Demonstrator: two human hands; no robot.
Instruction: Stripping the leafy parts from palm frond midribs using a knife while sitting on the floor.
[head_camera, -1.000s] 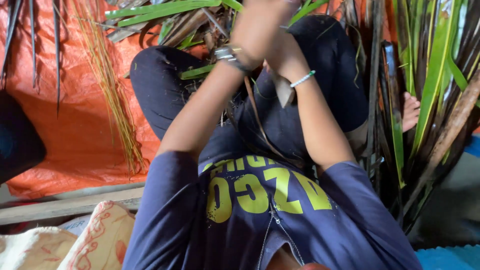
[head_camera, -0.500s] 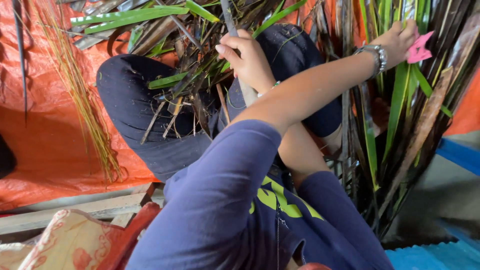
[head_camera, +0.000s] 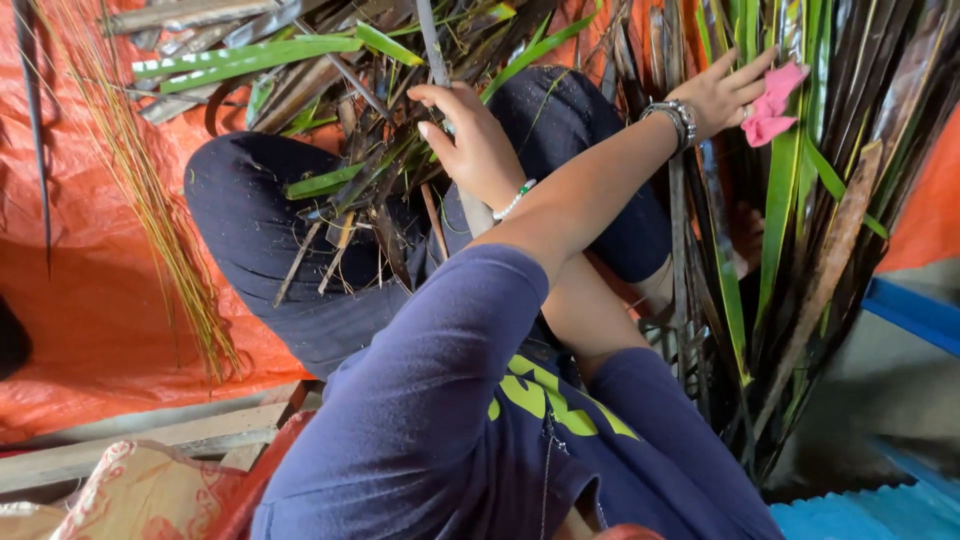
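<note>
I sit cross-legged in dark trousers (head_camera: 250, 220) with my arms crossed. My left hand (head_camera: 718, 95), a metal watch on its wrist, reaches to the right. Its fingers hold a crumpled pink cloth (head_camera: 775, 105) against long green and brown palm leaves (head_camera: 780, 220). My right hand (head_camera: 470, 140), wearing a bead bracelet, is closed around a long grey strip or blade (head_camera: 432, 45). The strip rises from a heap of cut leaf scraps (head_camera: 370, 180) on my lap. Which of the two it is I cannot tell.
An orange tarpaulin (head_camera: 80, 280) covers the ground on the left, with a bundle of thin yellow leaf ribs (head_camera: 165, 230) on it. A wooden plank (head_camera: 150, 445) and patterned cloth (head_camera: 150, 490) lie at the lower left. A blue mat (head_camera: 880, 510) is at the lower right.
A second ago both hands were together in front of me. My left hand has since swung right to the leaves with the pink cloth, and my right hand has lowered onto the lap heap.
</note>
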